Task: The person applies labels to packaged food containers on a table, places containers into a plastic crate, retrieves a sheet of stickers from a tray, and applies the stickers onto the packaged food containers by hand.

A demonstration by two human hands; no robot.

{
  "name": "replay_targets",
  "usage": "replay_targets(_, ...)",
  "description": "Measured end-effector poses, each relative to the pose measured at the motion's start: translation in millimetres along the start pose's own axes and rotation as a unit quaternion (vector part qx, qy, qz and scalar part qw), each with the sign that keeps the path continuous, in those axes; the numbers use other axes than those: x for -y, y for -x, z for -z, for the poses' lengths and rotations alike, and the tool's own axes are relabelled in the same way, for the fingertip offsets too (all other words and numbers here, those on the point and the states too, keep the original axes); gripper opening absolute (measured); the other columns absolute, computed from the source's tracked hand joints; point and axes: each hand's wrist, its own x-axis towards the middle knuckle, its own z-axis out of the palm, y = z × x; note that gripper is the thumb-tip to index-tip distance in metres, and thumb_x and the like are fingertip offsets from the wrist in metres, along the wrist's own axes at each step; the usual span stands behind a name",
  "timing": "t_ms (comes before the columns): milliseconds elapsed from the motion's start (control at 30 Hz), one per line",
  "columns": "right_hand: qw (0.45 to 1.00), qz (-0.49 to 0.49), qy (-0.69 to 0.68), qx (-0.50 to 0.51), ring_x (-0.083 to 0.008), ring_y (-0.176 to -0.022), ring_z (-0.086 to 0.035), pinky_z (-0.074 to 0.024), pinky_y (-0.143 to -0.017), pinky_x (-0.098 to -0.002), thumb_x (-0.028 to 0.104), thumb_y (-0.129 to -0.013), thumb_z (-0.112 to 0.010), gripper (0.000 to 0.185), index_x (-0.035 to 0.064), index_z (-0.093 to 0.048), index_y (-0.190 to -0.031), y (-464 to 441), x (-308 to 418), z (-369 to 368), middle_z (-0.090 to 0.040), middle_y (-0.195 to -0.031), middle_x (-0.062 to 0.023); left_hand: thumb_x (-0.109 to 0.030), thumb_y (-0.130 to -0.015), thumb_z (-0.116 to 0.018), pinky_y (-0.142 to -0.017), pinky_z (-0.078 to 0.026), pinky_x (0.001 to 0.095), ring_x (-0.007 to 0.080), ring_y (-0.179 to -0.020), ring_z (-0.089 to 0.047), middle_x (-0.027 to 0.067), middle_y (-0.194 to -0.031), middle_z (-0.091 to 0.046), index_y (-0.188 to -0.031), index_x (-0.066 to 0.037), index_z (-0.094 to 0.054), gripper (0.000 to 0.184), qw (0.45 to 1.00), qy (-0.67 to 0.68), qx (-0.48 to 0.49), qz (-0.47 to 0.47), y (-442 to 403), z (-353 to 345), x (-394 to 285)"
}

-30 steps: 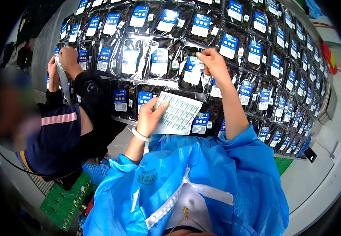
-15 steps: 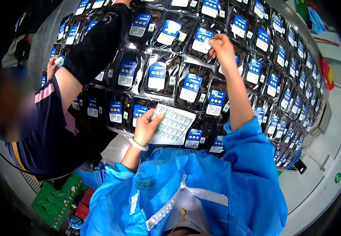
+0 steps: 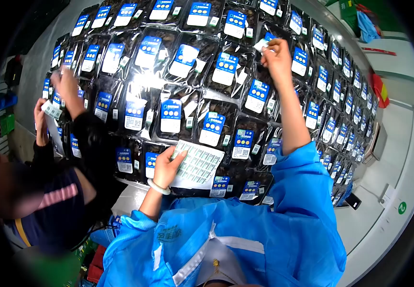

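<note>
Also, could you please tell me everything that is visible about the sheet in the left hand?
The sheet looks like thin paper, white, roughly rectangular, with rows of small green-and-white labels and a bare white strip nearest the body. It slants slightly and looks nearly flat. The left hand holds its left side, thumb on top. It overlaps the black packs in view; whether it touches them, I cannot tell. The print is too small to read.

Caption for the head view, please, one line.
Left hand holding a sticker sheet, right hand over rows of wrapped black trays.
</note>
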Motion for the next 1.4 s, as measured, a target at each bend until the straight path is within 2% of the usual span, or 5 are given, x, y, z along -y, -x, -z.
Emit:
replay_targets(367,0.986,0.005,0.154,0.066,-0.0118,-0.057,-0.057,-0.0452,-0.053,-0.0269,0.007,-0.086,-0.068,0.029,-0.0003,-0.050,-0.107,-104,-36,76,-0.063,-0.081,-0.0093,-0.013,-0.095,-0.065,-0.069,-0.045,0.0216,0.0031,-0.077,-0.056,0.0007,-0.087,-0.069,-0.099,0.001,-0.067,0.015,0.999,0.030,-0.017,0.034,-25,5,5)
replay_targets(767,0.899,0.081,0.429,0.029,-0.0405,-0.090,-0.066,-0.0512,-0.075,-0.0476,0.020,-0.082,-0.071,0.037,0.0054,-0.048,-0.107,-113,-54,42,-0.069,-0.092,-0.0187,-0.011,-0.094,-0.065,-0.073,-0.047,0.0216,0.0053,-0.083,-0.060,0.0022,-0.094,-0.070,-0.105,0.002,-0.066,0.016,0.997,0.017,-0.021,0.070,-44,2,4)
replay_targets(1000,0.998,-0.055,0.035,-0.022,-0.0093,-0.050,-0.049,-0.0376,-0.044,-0.0245,0.007,-0.094,-0.057,0.016,0.0015,-0.051,-0.108,-93,-39,112,-0.063,-0.073,-0.0077,-0.010,-0.094,-0.065,-0.074,-0.047,0.0217,0.0055,-0.083,-0.060,0.0026,-0.095,-0.070,-0.106,0.002,-0.066,0.017,0.997,0.035,-0.024,0.064,-42,1,2)
replay_targets(1200,0.989,-0.093,0.116,0.000,-0.0100,-0.050,-0.050,-0.0369,-0.044,-0.0252,0.007,-0.092,-0.059,0.016,0.0034,-0.052,-0.105,-83,-53,159,-0.062,-0.071,-0.0057,-0.009,-0.094,-0.066,-0.074,-0.047,0.0217,0.0057,-0.081,-0.060,0.0033,-0.093,-0.070,-0.104,0.002,-0.066,0.016,0.997,0.053,-0.021,0.060,-37,-3,-26)
replay_targets(1400,0.897,-0.080,0.433,-0.037,-0.0316,-0.082,-0.068,-0.0516,-0.074,-0.0413,0.032,-0.080,-0.074,0.040,0.0035,-0.058,-0.103,-95,-79,156,-0.070,-0.087,-0.0159,-0.010,-0.094,-0.065,-0.074,-0.046,0.0220,0.0058,-0.081,-0.059,0.0034,-0.093,-0.070,-0.104,0.002,-0.066,0.015,0.998,0.050,-0.023,-0.004,-38,-11,-66)
